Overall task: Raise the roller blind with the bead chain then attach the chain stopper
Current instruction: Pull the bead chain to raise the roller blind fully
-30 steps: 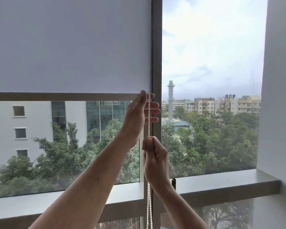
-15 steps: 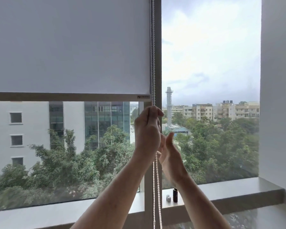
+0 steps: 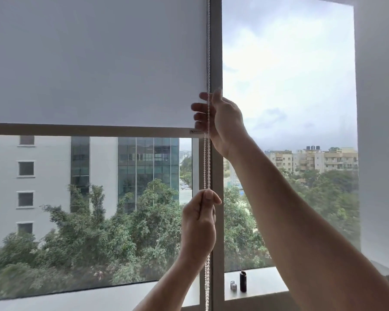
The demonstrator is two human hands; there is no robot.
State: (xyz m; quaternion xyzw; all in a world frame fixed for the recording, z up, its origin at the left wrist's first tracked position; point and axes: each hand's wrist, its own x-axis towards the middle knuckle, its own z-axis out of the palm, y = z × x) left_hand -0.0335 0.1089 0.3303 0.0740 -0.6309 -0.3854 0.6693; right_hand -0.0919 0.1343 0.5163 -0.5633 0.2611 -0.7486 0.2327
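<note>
Outside the big window (image 3: 288, 86) are trees, tall buildings and a cloudy sky. The white roller blind (image 3: 94, 61) covers the top half of the left pane. The bead chain (image 3: 208, 63) hangs down beside the window frame (image 3: 216, 52). My left hand (image 3: 199, 223) is low and squeezes the chain tight. My right hand (image 3: 220, 122) is up high by the blind's bottom bar (image 3: 88, 130), fingers loose around the chain, not closed. On the sill (image 3: 261, 286) stand a small grey clip (image 3: 233, 286) and a black tube (image 3: 243, 281).
</note>
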